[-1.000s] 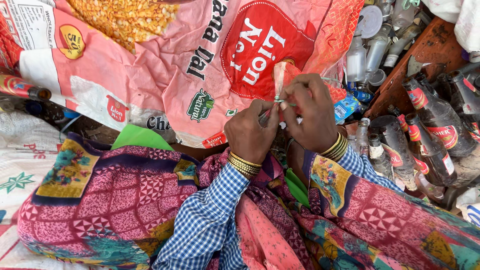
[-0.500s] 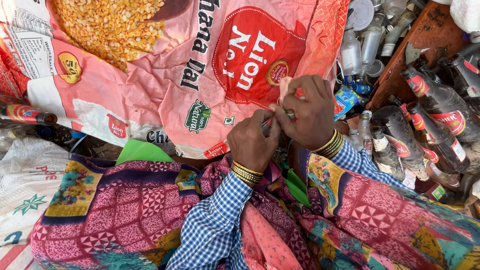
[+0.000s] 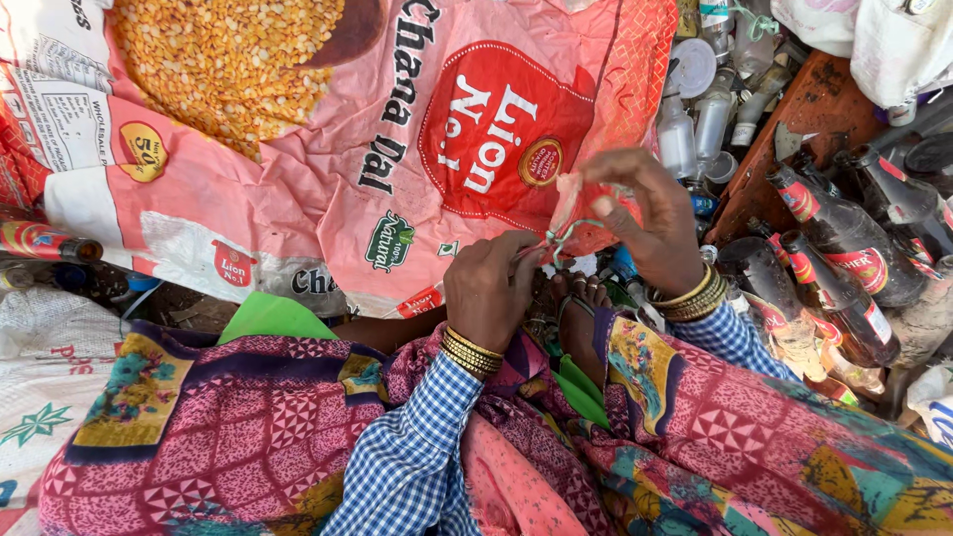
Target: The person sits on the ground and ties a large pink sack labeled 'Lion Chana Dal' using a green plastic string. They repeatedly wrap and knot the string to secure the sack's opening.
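Fingers of your left hand [image 3: 491, 288] pinch one end of a thin pale-green string [image 3: 563, 238], closed tight on it just above your lap, while your right hand [image 3: 650, 223] holds the other run of the string and the gathered corner of the pink sack [image 3: 397, 149] between thumb and fingertips, also closed. The string runs between the two hands, right at the bunched sack corner, and looks half looped rather than drawn snug. To do this well, keep the gathered corner pinched firmly in your right hand so the folds don't spread, and pull the string with your left hand in a straight line, not sideways, so the loop seats on the neck of the bunch. Keep both hands close together; slack between them would likely let the loop slip off. Just beyond your hands, your bare toes [image 3: 576, 293] show under the sack edge, so mind where the string's loose ends fall. To your right, dark glass bottles [image 3: 844, 258] lie crowded near your right wrist; farther off, clear bottles [image 3: 695, 129] are heaped against the sack.
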